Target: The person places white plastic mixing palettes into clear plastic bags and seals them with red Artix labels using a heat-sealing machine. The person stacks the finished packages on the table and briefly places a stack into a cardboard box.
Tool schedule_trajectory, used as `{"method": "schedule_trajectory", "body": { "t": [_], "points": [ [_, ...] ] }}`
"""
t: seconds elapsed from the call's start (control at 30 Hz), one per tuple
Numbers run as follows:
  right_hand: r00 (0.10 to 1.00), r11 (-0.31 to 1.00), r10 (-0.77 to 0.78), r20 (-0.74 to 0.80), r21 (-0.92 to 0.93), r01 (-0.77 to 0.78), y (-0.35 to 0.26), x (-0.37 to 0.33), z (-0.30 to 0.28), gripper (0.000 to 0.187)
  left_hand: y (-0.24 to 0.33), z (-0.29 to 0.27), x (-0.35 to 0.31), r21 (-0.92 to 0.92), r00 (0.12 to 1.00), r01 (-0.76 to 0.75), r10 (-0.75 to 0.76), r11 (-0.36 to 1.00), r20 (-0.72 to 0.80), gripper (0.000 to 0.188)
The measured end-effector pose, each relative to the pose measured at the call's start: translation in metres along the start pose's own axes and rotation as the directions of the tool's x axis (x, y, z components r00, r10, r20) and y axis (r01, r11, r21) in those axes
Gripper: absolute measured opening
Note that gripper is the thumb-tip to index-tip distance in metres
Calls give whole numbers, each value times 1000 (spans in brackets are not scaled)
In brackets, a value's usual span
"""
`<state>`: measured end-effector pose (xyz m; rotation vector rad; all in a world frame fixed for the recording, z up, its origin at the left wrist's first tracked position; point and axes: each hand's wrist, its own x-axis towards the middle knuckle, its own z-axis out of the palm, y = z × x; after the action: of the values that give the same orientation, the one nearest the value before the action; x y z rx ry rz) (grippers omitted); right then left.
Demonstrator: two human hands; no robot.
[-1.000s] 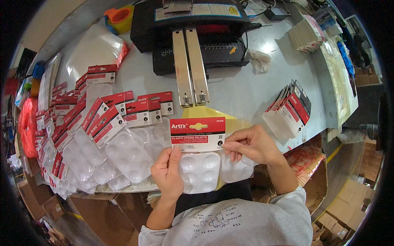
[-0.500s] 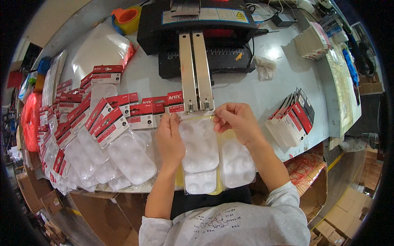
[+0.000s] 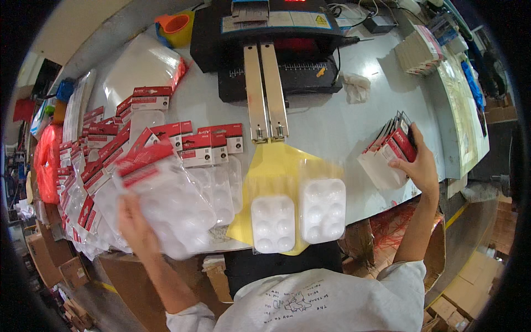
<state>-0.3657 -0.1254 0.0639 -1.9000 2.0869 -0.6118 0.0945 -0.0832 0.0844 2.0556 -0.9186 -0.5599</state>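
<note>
Clearly, a red plastic bag sits at the far left of the tabletop, beside a heap of clear packs, each with a red and white card at its top and a white paint tray inside. The left hand is over the heap's near side, its fingers at the left edge of a blurred pack, just below that pack's red card; the fingers look closed on it, and the pack reaches away to their right, over the others. Behind the heap lies a stack of clear plastic sleeves, with a yellow and orange cup beyond. In the middle, two metal bars run out from a black machine to a yellow sheet. On the sheet's near part, a left tray and a right tray sit side by side in clear sleeves, between the two hands and touching neither. Farther right is a crumpled tissue, then a leaning stack of cards. The right hand meets that stack's right side, thumb on the front card, fingers spread wide along the edge; whether they grip I cannot tell.
</note>
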Motion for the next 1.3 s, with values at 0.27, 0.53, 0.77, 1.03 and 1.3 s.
{"method": "schedule_trajectory", "body": {
  "t": [0.27,0.53,0.77,1.03,1.3],
  "points": [
    [995,978,100,30,182,-104,27,-3,11,94,-55,94,-80,474,742,-670,533,571,407,23],
    [984,954,119,-134,-260,-151,-46,-23,7,56,-43,97,-84,29,795,-567,538,823,278,17],
    [822,805,-444,356,562,191,-148,-18,50,44,-12,73,-102,-538,731,396,100,744,675,11],
    [714,855,-438,545,498,144,-158,-13,68,36,-17,78,-99,-374,799,87,159,923,579,12],
    [738,839,-460,494,514,179,-142,-10,67,42,-21,84,-96,-438,852,-8,235,899,467,15]
  ]
}}
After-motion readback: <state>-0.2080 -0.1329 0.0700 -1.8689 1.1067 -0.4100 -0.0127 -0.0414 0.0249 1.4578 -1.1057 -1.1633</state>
